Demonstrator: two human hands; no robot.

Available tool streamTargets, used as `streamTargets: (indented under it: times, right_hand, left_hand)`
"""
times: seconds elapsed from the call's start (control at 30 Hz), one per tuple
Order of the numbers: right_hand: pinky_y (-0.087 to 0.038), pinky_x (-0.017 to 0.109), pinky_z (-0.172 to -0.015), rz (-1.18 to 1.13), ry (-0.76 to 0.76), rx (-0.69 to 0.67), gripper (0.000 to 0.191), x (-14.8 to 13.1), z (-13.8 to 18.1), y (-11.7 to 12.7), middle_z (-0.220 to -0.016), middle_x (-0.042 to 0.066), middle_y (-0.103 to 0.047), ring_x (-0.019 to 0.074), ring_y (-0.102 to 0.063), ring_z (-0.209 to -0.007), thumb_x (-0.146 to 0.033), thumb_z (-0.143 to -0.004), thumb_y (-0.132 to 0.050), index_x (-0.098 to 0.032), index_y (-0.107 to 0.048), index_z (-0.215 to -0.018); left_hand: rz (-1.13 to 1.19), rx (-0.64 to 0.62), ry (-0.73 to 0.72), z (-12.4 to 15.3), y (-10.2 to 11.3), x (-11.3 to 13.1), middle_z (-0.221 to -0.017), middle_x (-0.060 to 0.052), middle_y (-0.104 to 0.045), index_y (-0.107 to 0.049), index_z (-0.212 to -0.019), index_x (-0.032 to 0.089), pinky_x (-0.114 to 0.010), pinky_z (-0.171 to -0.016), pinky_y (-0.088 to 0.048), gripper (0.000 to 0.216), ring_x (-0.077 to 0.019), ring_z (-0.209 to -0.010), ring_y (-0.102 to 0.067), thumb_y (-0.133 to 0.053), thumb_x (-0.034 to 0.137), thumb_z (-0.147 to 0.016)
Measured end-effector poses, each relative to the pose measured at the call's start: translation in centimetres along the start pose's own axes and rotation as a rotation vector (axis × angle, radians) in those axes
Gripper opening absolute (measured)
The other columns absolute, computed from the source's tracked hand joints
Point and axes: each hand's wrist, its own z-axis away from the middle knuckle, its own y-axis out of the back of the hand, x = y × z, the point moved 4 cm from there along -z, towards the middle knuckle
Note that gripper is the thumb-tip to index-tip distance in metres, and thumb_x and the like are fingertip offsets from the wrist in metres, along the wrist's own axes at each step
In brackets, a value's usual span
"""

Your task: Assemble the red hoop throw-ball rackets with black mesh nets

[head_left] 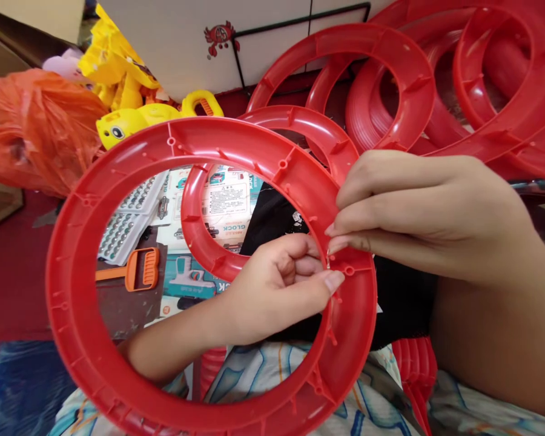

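Observation:
A large red plastic ring (75, 275), ribbed and studded with small posts inside its channel, is held up over the lap. My left hand (277, 281) reaches through its opening and grips the inner rim at the right, thumb on the channel side. Just above that thumb, my right hand (418, 212) pinches its fingertips together at the same rim. A tiny pale sliver (329, 260) shows at these fingertips, too small to name. Behind the held ring is a smaller red ring (193, 209), partly hidden by it and by my left hand.
More red rings (345, 39) stand piled at the back right near a white tiled wall (177, 54). At the left are an orange plastic bag (36, 130) and a yellow toy (140, 121). Printed cardboard (227, 200), an orange handle (142, 269) and a white bead tray (129, 227) lie beyond the ring.

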Motion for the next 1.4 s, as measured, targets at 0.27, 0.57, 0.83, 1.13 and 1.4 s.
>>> streamTargets:
  times: [0.27, 0.57, 0.83, 1.13, 1.4]
  right_hand:
    - [-0.047, 0.028, -0.070, 0.111, 0.001, -0.015, 0.014, -0.4, 0.4, -0.1, -0.091, 0.003, -0.060, 0.0123, -0.057, -0.085, -0.019, -0.098, -0.056, -0.017, -0.065, -0.088]
    - [-0.042, 0.028, -0.064, 0.213, 0.076, -0.183, 0.035, -1.1, -0.3, -1.5, -0.079, 0.005, -0.059, 0.0133, -0.051, -0.075, -0.012, -0.101, -0.042, -0.012, -0.068, -0.077]
    - [-0.039, 0.028, -0.061, 0.207, 0.096, -0.296, 0.039, -0.7, -0.9, -2.1, -0.075, 0.005, -0.059, 0.0136, -0.049, -0.071, -0.015, -0.101, -0.041, -0.013, -0.064, -0.071]
    - [-0.038, 0.025, -0.062, 0.289, 0.056, -0.103, 0.030, -0.6, 0.1, -1.1, -0.079, 0.003, -0.059, 0.0105, -0.050, -0.070, -0.021, -0.100, -0.051, -0.014, -0.066, -0.076]
    - [-0.042, 0.023, -0.062, 0.199, 0.039, -0.081, 0.022, -0.1, 0.9, -1.3, -0.081, 0.003, -0.061, 0.0101, -0.055, -0.070, -0.020, -0.098, -0.056, -0.014, -0.067, -0.079]
  left_hand:
    - [-0.244, 0.024, 0.111, 0.0, -0.7, 0.7, -0.076, 0.004, -0.055, -0.058, -0.095, 0.020, -0.021, -0.062, -0.044, 0.017, -0.0085, -0.066, -0.050, -0.067, 0.016, -0.080]
    - [-0.624, -0.065, 0.183, 0.8, 0.5, 1.2, -0.074, 0.002, -0.055, -0.055, -0.090, 0.019, -0.026, -0.064, -0.047, 0.011, -0.0145, -0.070, -0.053, -0.061, 0.021, -0.081]
    - [-0.561, -0.019, 0.189, 1.3, 1.0, 0.0, -0.080, 0.001, -0.059, -0.052, -0.102, 0.020, -0.025, -0.060, -0.045, 0.019, -0.0145, -0.069, -0.055, -0.060, 0.025, -0.086]
    - [-0.245, 0.043, 0.079, 0.8, -0.6, -0.7, -0.090, 0.001, -0.057, -0.037, -0.122, 0.026, -0.025, -0.067, -0.050, 0.038, -0.0147, -0.081, -0.059, -0.060, 0.027, -0.092]
    - [-0.500, -0.023, -0.075, 0.1, -0.6, 0.3, -0.128, -0.007, -0.051, -0.033, -0.132, 0.021, -0.034, -0.096, -0.048, 0.044, -0.0183, -0.114, -0.054, -0.051, 0.015, -0.092]
